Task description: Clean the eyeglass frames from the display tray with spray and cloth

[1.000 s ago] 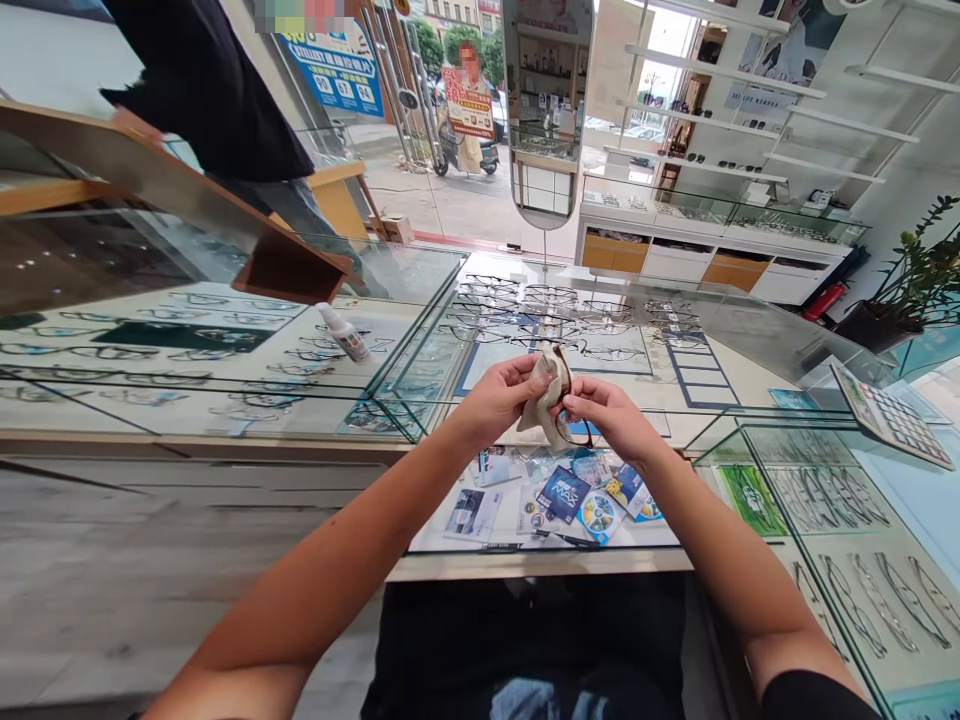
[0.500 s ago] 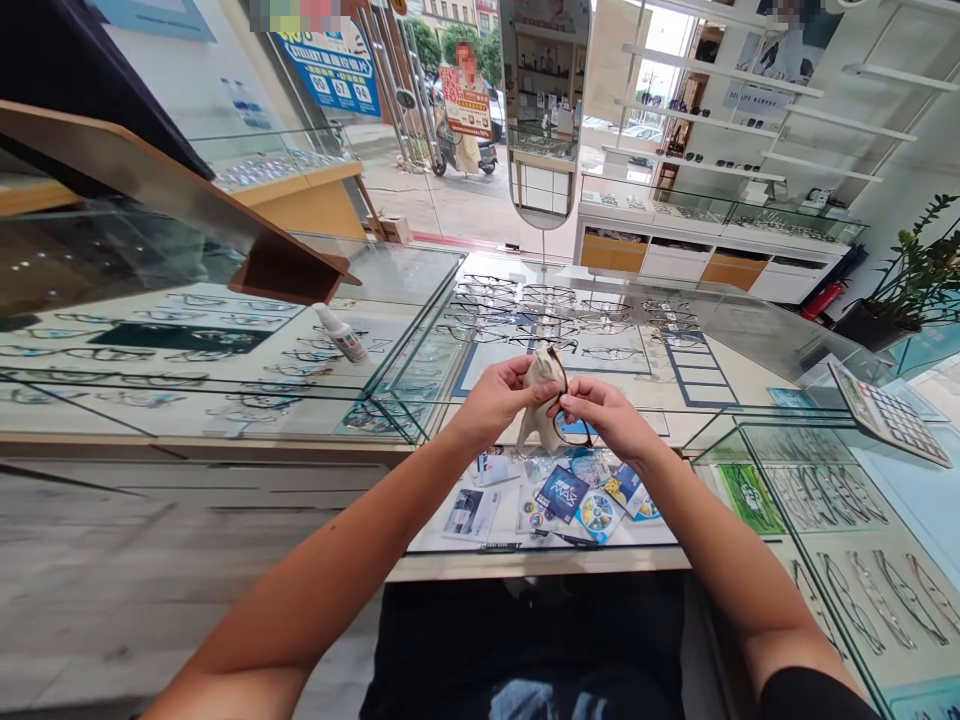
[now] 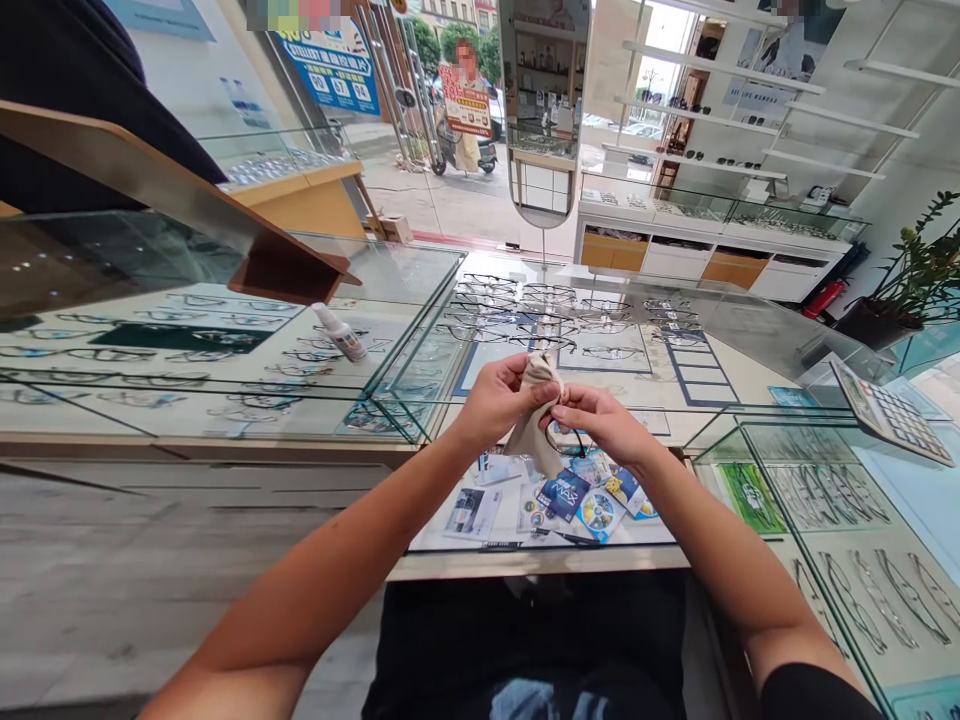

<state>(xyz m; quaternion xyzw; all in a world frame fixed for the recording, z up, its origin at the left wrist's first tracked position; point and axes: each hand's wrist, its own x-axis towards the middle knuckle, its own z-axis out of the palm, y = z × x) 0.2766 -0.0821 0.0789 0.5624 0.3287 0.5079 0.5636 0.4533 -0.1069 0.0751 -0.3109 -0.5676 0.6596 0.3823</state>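
A beige cleaning cloth (image 3: 538, 445) hangs from my left hand (image 3: 499, 398), whose fingers are closed around its upper part. My right hand (image 3: 600, 420) pinches a pair of dark-rimmed glasses (image 3: 574, 449) right beside the cloth. One rim of the glasses shows below my right fingers; the rest is hidden by the cloth and my fingers. Both hands meet above the front part of the glass counter. Under them, beneath the glass, lie leaflets and a dark blue card (image 3: 562, 493).
A white spray bottle (image 3: 341, 333) stands on the left display case (image 3: 420, 400). Several glasses frames (image 3: 517, 300) lie in rows ahead. An oval mirror (image 3: 543, 190) stands behind them. To the right are a calculator (image 3: 892, 410) and another glass case (image 3: 832, 500). A brown board (image 3: 187, 190) juts in from the left.
The glasses have turned in my hands, so their temple no longer points up and the rim shows lower. The cloth is spread further down and to the left.
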